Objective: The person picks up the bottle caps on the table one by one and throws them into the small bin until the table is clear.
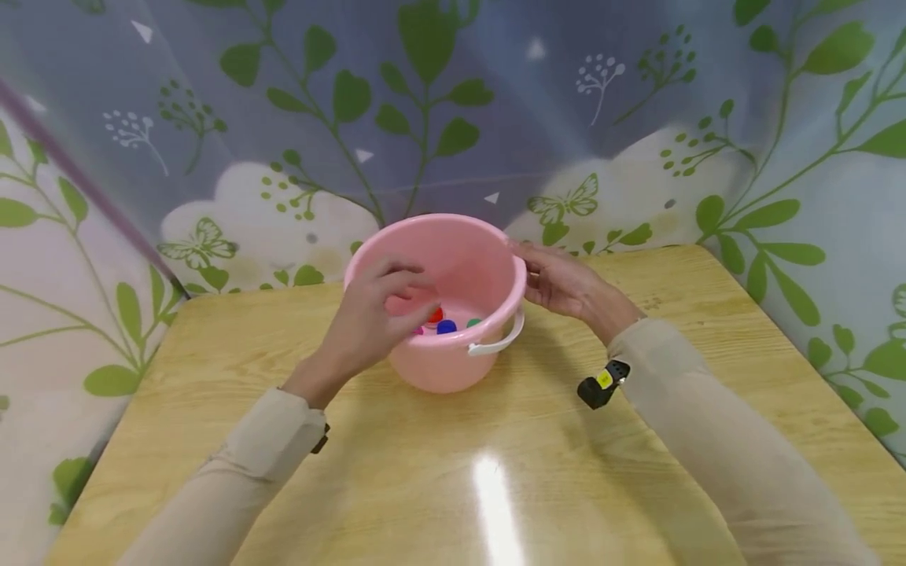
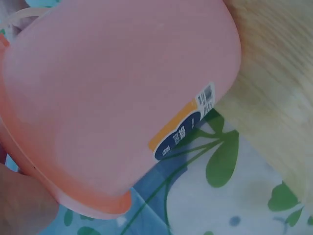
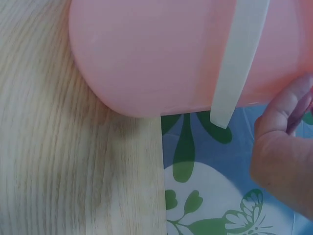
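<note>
A pink bucket (image 1: 442, 369) stands upright on the wooden table, its white handle (image 1: 499, 344) hanging down at the front right. Inside lie several small coloured pieces, among them a red one (image 1: 435, 315), a blue one (image 1: 447, 326) and a green one (image 1: 473, 322); their kind is too small to tell. My left hand (image 1: 378, 314) is over the bucket's left rim, its bent fingers above the inside and holding nothing that shows. At the right rim, my right hand (image 1: 566, 284) grips the bucket's edge, with its fingers bent against the outer wall (image 3: 161, 54).
The wooden table (image 1: 396, 472) reaches back to a leaf-patterned cloth wall (image 1: 453, 102), close behind the bucket. Similar cloth hangs at both sides. A label (image 2: 183, 125) is stuck on the bucket's outer wall. Black wrist devices (image 1: 602, 385) sit at both cuffs.
</note>
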A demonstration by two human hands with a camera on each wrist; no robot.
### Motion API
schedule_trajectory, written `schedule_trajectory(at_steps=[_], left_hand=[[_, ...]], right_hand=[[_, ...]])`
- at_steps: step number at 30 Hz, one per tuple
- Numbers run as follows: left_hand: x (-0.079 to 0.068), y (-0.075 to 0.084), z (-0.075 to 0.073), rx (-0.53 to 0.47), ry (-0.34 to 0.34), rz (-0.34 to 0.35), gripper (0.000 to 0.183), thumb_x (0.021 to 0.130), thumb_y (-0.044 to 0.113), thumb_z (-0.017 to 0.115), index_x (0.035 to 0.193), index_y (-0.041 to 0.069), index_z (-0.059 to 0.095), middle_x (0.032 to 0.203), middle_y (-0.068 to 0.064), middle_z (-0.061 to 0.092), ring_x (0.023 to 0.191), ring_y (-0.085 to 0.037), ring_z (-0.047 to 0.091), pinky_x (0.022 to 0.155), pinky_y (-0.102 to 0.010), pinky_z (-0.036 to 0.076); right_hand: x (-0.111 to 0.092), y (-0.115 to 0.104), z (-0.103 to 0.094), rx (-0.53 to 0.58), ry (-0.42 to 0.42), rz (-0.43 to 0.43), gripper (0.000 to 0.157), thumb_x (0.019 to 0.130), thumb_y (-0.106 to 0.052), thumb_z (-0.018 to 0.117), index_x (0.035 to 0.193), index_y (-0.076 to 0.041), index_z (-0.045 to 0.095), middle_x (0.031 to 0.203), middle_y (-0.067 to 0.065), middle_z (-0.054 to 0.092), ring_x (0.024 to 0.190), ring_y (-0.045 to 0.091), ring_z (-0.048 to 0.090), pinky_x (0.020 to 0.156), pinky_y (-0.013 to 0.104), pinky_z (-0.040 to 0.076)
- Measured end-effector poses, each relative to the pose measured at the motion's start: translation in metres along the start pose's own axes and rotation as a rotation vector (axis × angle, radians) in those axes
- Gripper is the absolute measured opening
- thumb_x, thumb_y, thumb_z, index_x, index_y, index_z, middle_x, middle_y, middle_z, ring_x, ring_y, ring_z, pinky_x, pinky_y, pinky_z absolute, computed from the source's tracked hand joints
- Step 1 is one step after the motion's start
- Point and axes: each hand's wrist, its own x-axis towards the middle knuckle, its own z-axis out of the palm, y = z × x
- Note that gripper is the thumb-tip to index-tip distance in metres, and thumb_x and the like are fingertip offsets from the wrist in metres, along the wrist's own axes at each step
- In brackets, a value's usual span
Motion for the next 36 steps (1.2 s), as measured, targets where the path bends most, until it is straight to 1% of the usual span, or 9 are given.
schedule_trajectory(at_steps=[6,9,11,13,18,22,28,32,36], left_hand=[[-0.003,-0.001,-0.007,0.024,0.237,0.011,0.021,0.084,0.013,0.072,0.101,0.002,0.070,0.111,-0.009,0.060,0.104,-0.019,0.054,0.079,-0.034,0.053],[-0.011,-0.005,-0.013,0.053,0.334,0.004,0.023,0.084,0.012,0.070,0.104,0.002,0.069,0.112,-0.009,0.060,0.105,-0.021,0.053,0.078,-0.035,0.050],[-0.018,-0.009,-0.017,0.058,0.385,-0.010,0.024,0.083,0.009,0.069,0.106,0.000,0.068,0.112,-0.011,0.060,0.105,-0.023,0.053,0.078,-0.035,0.050],[-0.026,-0.015,-0.021,0.058,0.428,-0.025,0.030,0.081,0.006,0.070,0.110,-0.002,0.065,0.113,-0.014,0.059,0.104,-0.026,0.053,0.076,-0.036,0.049],[-0.046,-0.031,-0.033,0.105,0.481,-0.051,0.052,0.075,0.009,0.075,0.122,-0.004,0.057,0.118,-0.022,0.052,0.103,-0.032,0.052,0.075,-0.036,0.047],[-0.059,-0.043,-0.041,0.208,0.406,-0.098,0.055,0.074,0.016,0.079,0.122,-0.001,0.057,0.119,-0.018,0.052,0.106,-0.030,0.048,0.077,-0.038,0.045],[-0.078,-0.057,-0.041,0.408,0.122,-0.259,0.064,0.074,0.036,0.081,0.121,0.000,0.059,0.127,-0.022,0.050,0.115,-0.041,0.046,0.089,-0.059,0.044],[-0.086,-0.062,-0.040,0.529,-0.051,-0.319,0.077,0.074,0.050,0.076,0.130,0.002,0.055,0.138,-0.026,0.043,0.119,-0.049,0.042,0.090,-0.067,0.041],[-0.090,-0.064,-0.040,0.598,-0.137,-0.306,0.085,0.074,0.056,0.074,0.137,0.003,0.050,0.142,-0.027,0.038,0.124,-0.050,0.038,0.097,-0.067,0.035]], right_hand=[[-0.004,0.003,-0.001,-0.063,0.012,-0.022,0.043,0.096,-0.046,0.051,0.117,-0.009,0.052,0.097,0.002,0.055,0.080,0.012,0.057,0.073,0.023,0.057],[-0.010,0.003,-0.007,-0.102,0.053,-0.044,0.046,0.096,-0.047,0.050,0.118,-0.005,0.050,0.093,0.002,0.053,0.076,0.012,0.054,0.072,0.023,0.056],[-0.014,0.004,-0.013,-0.185,0.109,-0.088,0.046,0.097,-0.044,0.052,0.118,-0.003,0.049,0.093,0.004,0.052,0.075,0.012,0.054,0.072,0.023,0.056],[-0.019,0.004,-0.020,-0.357,0.158,-0.155,0.046,0.097,-0.041,0.053,0.121,-0.002,0.049,0.099,0.007,0.052,0.081,0.015,0.056,0.074,0.025,0.057],[-0.029,0.009,-0.033,-0.999,0.198,-0.379,0.040,0.099,-0.028,0.052,0.126,0.002,0.050,0.117,0.018,0.054,0.099,0.028,0.056,0.086,0.039,0.053],[-0.034,0.013,-0.041,-1.309,0.211,-0.476,0.042,0.098,-0.023,0.055,0.132,0.000,0.048,0.129,0.019,0.049,0.114,0.037,0.050,0.094,0.051,0.046],[-0.038,0.020,-0.053,-1.672,0.275,-0.522,0.049,0.095,-0.031,0.058,0.135,-0.003,0.048,0.139,0.019,0.042,0.127,0.040,0.039,0.095,0.060,0.043],[-0.040,0.021,-0.059,-1.745,0.272,-0.515,0.059,0.095,-0.042,0.057,0.141,-0.007,0.044,0.146,0.019,0.036,0.130,0.042,0.034,0.095,0.062,0.041],[-0.041,0.025,-0.067,-1.767,0.226,-0.483,0.069,0.094,-0.053,0.051,0.145,-0.008,0.039,0.151,0.019,0.027,0.135,0.042,0.027,0.105,0.059,0.031]])
